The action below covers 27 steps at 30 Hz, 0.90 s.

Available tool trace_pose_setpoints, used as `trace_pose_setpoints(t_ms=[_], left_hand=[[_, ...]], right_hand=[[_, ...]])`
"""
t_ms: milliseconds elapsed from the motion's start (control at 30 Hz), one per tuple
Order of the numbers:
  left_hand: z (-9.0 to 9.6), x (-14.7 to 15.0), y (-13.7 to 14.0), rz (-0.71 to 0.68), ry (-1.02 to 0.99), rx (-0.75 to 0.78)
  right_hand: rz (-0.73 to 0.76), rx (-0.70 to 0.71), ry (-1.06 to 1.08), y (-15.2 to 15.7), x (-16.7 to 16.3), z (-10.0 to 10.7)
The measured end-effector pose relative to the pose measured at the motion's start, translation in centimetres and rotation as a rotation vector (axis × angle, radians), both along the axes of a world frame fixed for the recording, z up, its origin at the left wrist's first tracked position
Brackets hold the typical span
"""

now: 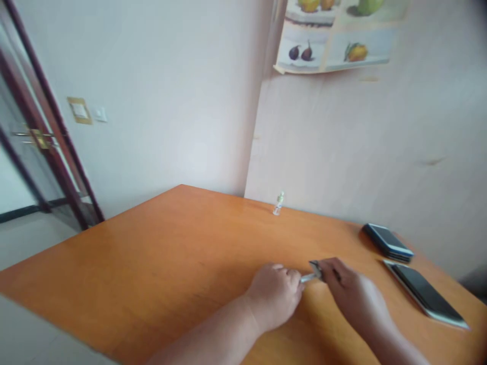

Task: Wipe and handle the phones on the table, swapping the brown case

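Note:
Over the wooden table, my left hand (277,295) is closed around a thin whitish stick (308,278), whose end pokes out toward the right. My right hand (352,289) pinches a small silver-and-dark piece (316,269) between thumb and fingers. That piece meets or overlaps the tip of the stick; blur hides whether they are joined. Most of both held things is covered by my fingers, and their exact kind does not show.
A small clear bottle with a greenish top (279,204) stands at the table's (152,248) back edge. To the right lie stacked phone-like devices (388,241) and a dark slab on a pale tablet-like panel (428,294). Walls border the back; a door (41,137) is far left.

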<state>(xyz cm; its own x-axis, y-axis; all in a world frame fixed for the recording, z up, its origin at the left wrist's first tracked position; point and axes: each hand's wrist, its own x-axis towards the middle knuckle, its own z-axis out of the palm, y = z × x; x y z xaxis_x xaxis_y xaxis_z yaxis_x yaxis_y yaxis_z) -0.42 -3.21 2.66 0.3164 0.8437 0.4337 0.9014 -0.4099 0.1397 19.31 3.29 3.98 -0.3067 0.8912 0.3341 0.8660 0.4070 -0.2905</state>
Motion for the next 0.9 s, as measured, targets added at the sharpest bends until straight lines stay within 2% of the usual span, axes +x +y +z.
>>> trace_pose_setpoints(t_ms=[67, 133, 300, 367, 433, 533, 600, 800, 833, 900], left_hand=[[0.3, -0.2, 0.1, -0.027, -0.032, -0.046], [0.4, -0.3, 0.1, -0.034, -0.057, -0.07], [0.4, -0.1, 0.1, 0.023, -0.083, -0.102], [0.4, -0.1, 0.2, 0.022, -0.089, -0.115], [0.4, -0.2, 0.2, 0.03, -0.11, -0.135], [0.3, -0.4, 0.3, 0.027, -0.149, -0.161], [0.2, -0.6, 0.5, 0.027, -0.176, -0.175], [-0.3, -0.9, 1.0, 0.028, -0.308, -0.237], [-0.4, -1.0, 1.1, 0.026, -0.341, -0.252], [-0.7, -1.1, 1.3, 0.027, -0.418, -0.278]], right_hand=[[0.128, -0.082, 0.033, -1.9, -2.3, 0.1], [0.141, -0.107, 0.042, -2.0, -3.0, 0.2], [-0.182, -0.09, 0.01, 1.6, 0.6, 1.1], [-0.23, -0.07, 0.013, 2.1, 1.2, 1.2], [-0.161, -0.057, 0.051, 1.5, 0.5, 0.9], [0.07, -0.066, 0.131, -0.2, -1.6, 0.2], [0.135, -0.073, 0.158, -0.4, -2.3, 0.1], [-0.188, -0.057, 0.175, 2.4, 0.0, 0.4], [-0.192, -0.047, 0.181, 2.4, 0.0, 0.4], [-0.101, -0.032, 0.213, 1.7, -0.6, 0.2]])
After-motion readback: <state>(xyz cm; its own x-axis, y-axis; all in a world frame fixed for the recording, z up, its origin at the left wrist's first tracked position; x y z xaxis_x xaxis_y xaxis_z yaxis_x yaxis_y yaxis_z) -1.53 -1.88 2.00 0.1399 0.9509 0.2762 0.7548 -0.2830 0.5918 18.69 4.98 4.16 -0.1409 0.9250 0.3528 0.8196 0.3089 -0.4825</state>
